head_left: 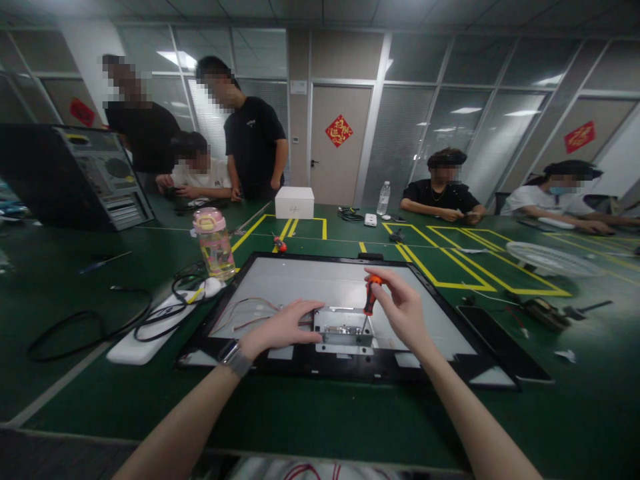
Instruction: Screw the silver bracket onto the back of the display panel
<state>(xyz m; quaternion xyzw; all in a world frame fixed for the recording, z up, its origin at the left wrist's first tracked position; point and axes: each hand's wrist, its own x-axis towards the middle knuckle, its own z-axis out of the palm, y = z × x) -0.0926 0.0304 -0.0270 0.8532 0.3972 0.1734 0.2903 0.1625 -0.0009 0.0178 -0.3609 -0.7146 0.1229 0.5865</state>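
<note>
A flat display panel (295, 273) with a black frame lies face down or up, I cannot tell which, in front of me. On its near half sits a silver metal bracket (345, 320). My right hand (405, 310) is closed round an orange-and-black screwdriver (371, 297), held nearly upright. The screwdriver's shaft points down at the bracket's right end; its tip is too small to make out. My left hand (287, 325) lies at the bracket's left end, thumb and fingers apart, fingertips at its edge. Thin wires (245, 310) run across the panel on the left.
Left of the panel are a pink-lidded bottle (215, 247), a white power strip (155, 327) and a black cable (95, 333). A black computer case (85, 177) stands further back. A dark flat slab (503, 340) lies right. A white box (295, 203) and several people are across the table.
</note>
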